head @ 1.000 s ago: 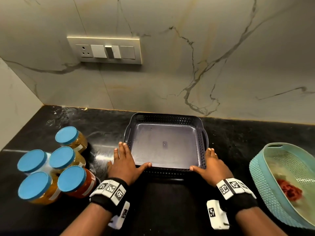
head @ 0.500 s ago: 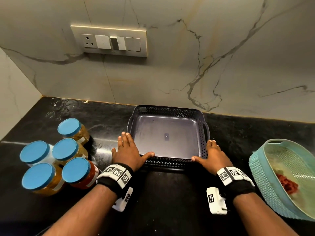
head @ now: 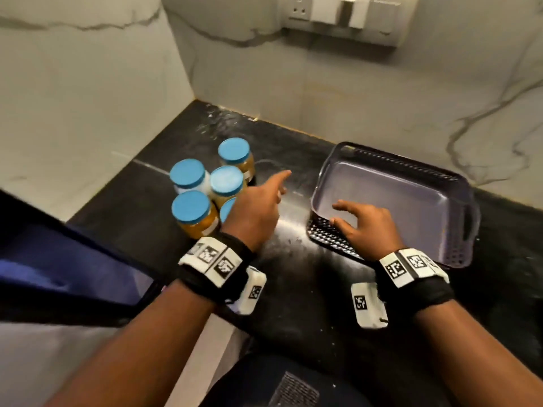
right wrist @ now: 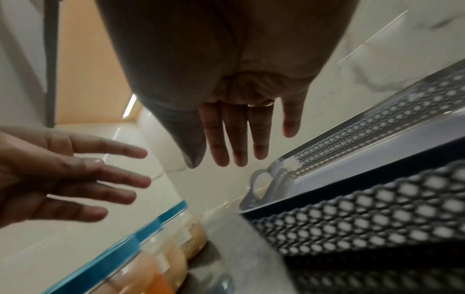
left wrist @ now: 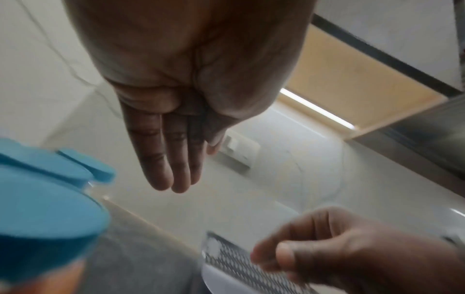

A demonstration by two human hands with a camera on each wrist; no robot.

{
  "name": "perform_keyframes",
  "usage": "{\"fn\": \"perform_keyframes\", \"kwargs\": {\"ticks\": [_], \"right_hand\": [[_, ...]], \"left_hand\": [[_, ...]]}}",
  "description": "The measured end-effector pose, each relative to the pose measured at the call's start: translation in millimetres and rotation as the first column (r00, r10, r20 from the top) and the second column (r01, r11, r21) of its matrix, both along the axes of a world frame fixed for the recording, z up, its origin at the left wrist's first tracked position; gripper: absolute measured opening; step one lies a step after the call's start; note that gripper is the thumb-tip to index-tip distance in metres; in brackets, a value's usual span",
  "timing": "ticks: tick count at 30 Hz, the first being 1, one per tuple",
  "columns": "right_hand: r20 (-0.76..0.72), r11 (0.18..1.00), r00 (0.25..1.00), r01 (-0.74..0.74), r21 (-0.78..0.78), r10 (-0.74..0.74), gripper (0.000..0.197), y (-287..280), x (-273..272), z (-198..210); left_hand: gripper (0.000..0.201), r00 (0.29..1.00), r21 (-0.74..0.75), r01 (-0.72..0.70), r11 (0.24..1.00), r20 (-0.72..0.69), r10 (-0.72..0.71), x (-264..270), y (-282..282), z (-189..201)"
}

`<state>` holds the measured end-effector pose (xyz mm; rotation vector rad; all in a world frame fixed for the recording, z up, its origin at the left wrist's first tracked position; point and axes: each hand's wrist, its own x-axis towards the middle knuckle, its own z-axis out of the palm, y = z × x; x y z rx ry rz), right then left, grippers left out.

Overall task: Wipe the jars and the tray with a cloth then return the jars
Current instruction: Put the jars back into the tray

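Several glass jars with blue lids (head: 205, 183) stand clustered on the black counter, left of the dark perforated tray (head: 411, 168), which holds nothing. My left hand (head: 255, 207) hovers over the nearest jars, fingers straight and pointing away, holding nothing; it hides part of one lid. My right hand (head: 361, 221) hangs over the tray's near left corner with loosely spread fingers, holding nothing. In the left wrist view the straight fingers (left wrist: 171, 159) sit above the blue lids (left wrist: 45, 218). In the right wrist view the fingers (right wrist: 236, 139) are spread beside the tray's mesh wall (right wrist: 352, 199). No cloth is in view.
Marble walls meet in a corner behind the jars, with a switch panel (head: 343, 16) above. The counter's front edge (head: 223, 327) runs just below my left wrist. A dark blue surface (head: 58, 259) fills the left side.
Both hands have come off the tray's near rim. The left hand rose and swung left over the jars; the right hand lifted over the tray's corner. My view has turned left and down.
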<state>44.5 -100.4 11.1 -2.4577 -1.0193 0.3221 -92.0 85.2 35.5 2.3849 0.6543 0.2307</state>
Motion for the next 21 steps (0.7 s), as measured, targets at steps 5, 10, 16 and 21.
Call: {"fn": "perform_keyframes", "kwargs": {"ticks": [5, 10, 16, 21], "right_hand": [[-0.043, 0.983, 0.982, -0.184, 0.005, 0.184, 0.025, 53.5, -28.4, 11.1], [-0.017, 0.931, 0.935, -0.355, -0.083, 0.354, 0.055, 101.0, -38.7, 17.0], [-0.027, 0.841, 0.855, -0.516, -0.164, 0.519, 0.072, 146.5, -63.8, 13.7], [0.054, 0.824, 0.844, -0.505, -0.255, 0.534, 0.060, 150.8, -74.2, -1.3]], "left_hand": [[0.057, 0.950, -0.040, -0.275, 0.961, 0.145, 0.278, -65.2, 51.3, 27.8], [0.042, 0.885, 0.163, -0.460, 0.873, 0.011, 0.465, -101.4, 85.6, 16.3], [0.079, 0.829, 0.236, -0.451, 0.861, -0.248, 0.502, -104.4, 81.6, 1.5], [0.092, 0.786, 0.284, -0.432, 0.856, -0.347, 0.512, -98.6, 87.6, -12.6]]}}
